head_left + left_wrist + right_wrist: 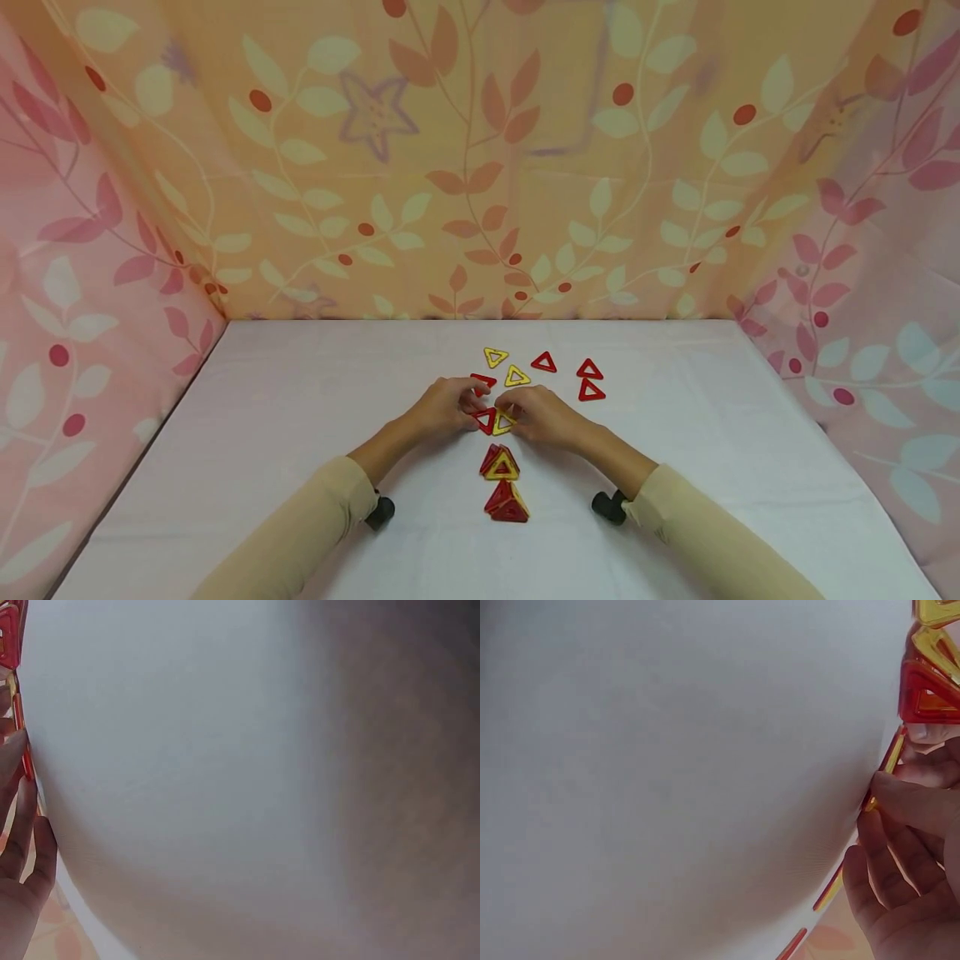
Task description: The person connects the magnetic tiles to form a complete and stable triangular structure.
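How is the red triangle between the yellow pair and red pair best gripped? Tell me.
Probably pinch the red triangle by its near edge, right hand, once free, from the near side: it lies flat, that edge faces the hand, its middle is open.

The white tabletop (pixel 300 375) spans the lower frame. Red triangles (pixel 591 397) and yellow triangles (pixel 517 383) lie near centre, two pyramids (pixel 508 507) below.

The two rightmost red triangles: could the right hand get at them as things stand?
Probably yes: only bare tabletop shows between the right hand and those red triangles, though its fingers hold a yellow triangle.
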Demonstrator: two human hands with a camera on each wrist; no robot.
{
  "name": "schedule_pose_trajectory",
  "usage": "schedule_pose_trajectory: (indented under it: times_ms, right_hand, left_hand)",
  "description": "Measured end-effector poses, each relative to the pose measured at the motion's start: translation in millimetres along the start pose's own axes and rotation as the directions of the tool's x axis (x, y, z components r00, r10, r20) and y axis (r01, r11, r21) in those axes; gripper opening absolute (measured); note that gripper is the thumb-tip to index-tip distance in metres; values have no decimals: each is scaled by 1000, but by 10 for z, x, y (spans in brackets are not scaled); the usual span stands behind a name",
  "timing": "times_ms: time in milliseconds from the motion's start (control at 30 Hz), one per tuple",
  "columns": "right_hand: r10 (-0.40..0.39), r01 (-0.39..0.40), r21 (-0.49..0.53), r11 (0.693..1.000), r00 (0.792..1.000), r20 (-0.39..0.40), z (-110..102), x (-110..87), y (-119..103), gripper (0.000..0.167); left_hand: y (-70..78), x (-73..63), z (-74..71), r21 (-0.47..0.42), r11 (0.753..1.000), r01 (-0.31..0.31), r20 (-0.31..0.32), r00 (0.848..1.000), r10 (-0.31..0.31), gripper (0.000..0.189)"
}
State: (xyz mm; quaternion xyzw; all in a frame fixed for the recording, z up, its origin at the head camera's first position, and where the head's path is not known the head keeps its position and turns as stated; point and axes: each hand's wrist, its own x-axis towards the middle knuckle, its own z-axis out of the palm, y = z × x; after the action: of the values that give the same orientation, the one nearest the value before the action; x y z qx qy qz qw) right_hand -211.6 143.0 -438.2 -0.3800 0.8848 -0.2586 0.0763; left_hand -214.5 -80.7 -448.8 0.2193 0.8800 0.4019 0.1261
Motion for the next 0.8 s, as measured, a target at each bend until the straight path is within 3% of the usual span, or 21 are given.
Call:
schedule_pose_trajectory:
  times_ms: [200, 433, 800]
  right_hand:
    - [15, -15, 1, 1000, 1000, 2, 16, -4, 16, 35]
    - [6, -6, 1, 1000, 1000, -2, 16, 3, 12, 35]
    - [28, -28, 6, 1000, 1000, 1, -1, -9, -16, 36]
  left_hand:
    - [-16, 0, -27, 7, 1000, -19, 9, 1000, 19, 48]
    - [-57, 10, -41, 26, 994, -108, 21, 994, 108, 49]
    - [-20, -26, -18, 28, 994, -106, 16, 994, 106, 62]
